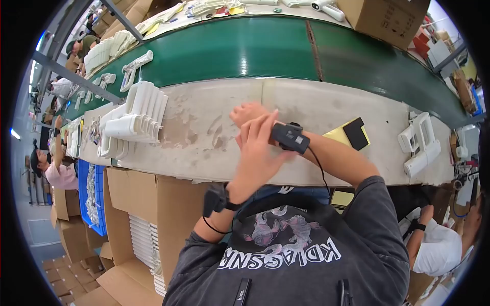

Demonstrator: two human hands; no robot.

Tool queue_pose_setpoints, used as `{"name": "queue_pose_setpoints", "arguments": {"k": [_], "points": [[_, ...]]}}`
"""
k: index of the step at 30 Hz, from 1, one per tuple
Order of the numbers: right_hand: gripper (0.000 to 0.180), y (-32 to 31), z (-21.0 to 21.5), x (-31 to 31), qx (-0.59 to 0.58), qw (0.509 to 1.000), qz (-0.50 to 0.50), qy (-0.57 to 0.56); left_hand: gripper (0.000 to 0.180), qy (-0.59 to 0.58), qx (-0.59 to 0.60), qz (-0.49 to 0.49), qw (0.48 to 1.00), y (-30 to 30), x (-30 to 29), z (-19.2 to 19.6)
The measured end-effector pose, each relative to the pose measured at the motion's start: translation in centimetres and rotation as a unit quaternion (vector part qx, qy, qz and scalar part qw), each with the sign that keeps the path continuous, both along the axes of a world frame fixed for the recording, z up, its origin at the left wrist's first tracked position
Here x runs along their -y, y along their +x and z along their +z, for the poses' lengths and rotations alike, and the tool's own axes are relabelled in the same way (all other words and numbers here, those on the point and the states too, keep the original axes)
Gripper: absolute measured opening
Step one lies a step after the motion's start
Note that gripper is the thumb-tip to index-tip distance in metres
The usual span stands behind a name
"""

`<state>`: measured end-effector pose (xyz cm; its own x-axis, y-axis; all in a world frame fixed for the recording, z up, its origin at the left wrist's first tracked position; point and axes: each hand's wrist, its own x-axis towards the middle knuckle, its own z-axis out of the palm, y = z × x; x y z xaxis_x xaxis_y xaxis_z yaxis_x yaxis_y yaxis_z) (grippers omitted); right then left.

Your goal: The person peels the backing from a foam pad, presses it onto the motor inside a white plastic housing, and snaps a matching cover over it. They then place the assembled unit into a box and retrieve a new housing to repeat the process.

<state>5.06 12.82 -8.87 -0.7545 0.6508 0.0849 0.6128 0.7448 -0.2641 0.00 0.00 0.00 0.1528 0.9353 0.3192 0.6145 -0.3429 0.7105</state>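
Spanning the upper frame: green conveyor belt [245,48]. Before it, worn grey workbench [204,132]. On the bench at left, stack of white plastic housings [138,115]; at right, another white housing [419,143]. Left hand [258,148], fingers together, lies over the right wrist's black sensor unit [290,136]. Right hand [246,113] rests on the bench; finger state cannot be told.

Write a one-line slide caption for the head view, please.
Both empty hands, left hand over right hand, meet above the worn bench.
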Motion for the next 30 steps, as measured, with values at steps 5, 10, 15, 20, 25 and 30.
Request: {"name": "queue_pose_setpoints", "arguments": {"k": [5, 10, 15, 20, 25, 30], "points": [[0.011, -1.8, 2.2, 3.0, 0.196, 0.966, 0.064, 0.156, 0.066, 0.074, -0.014, -0.175, 0.982, -3.5, -2.2, 1.1], [0.017, 0.0, -1.1, 4.2, 0.149, 0.923, 0.115, 0.334, 0.058, 0.127, 0.074, -0.286, 0.947, -3.0, -3.0, 0.0], [0.015, 0.3, 1.7, 4.0, 0.046, 0.961, 0.156, 0.224, 0.056, 0.112, 0.107, -0.273, 0.950, -2.3, -2.6, 0.3], [0.015, -0.5, 6.6, 4.8, 0.235, 0.952, 0.142, 0.133, 0.063, 0.075, 0.047, -0.209, 0.974, -2.0, -1.9, 1.1], [0.013, -1.8, 4.0, 3.6, 0.203, 0.973, 0.107, 0.022, 0.064, 0.103, 0.018, -0.243, 0.964, -1.8, -2.2, 1.0], [0.010, -1.6, 6.2, 4.6, 0.137, 0.984, 0.113, 0.022, 0.064, 0.102, 0.044, -0.272, 0.956, -2.2, -2.7, 0.8]]}}
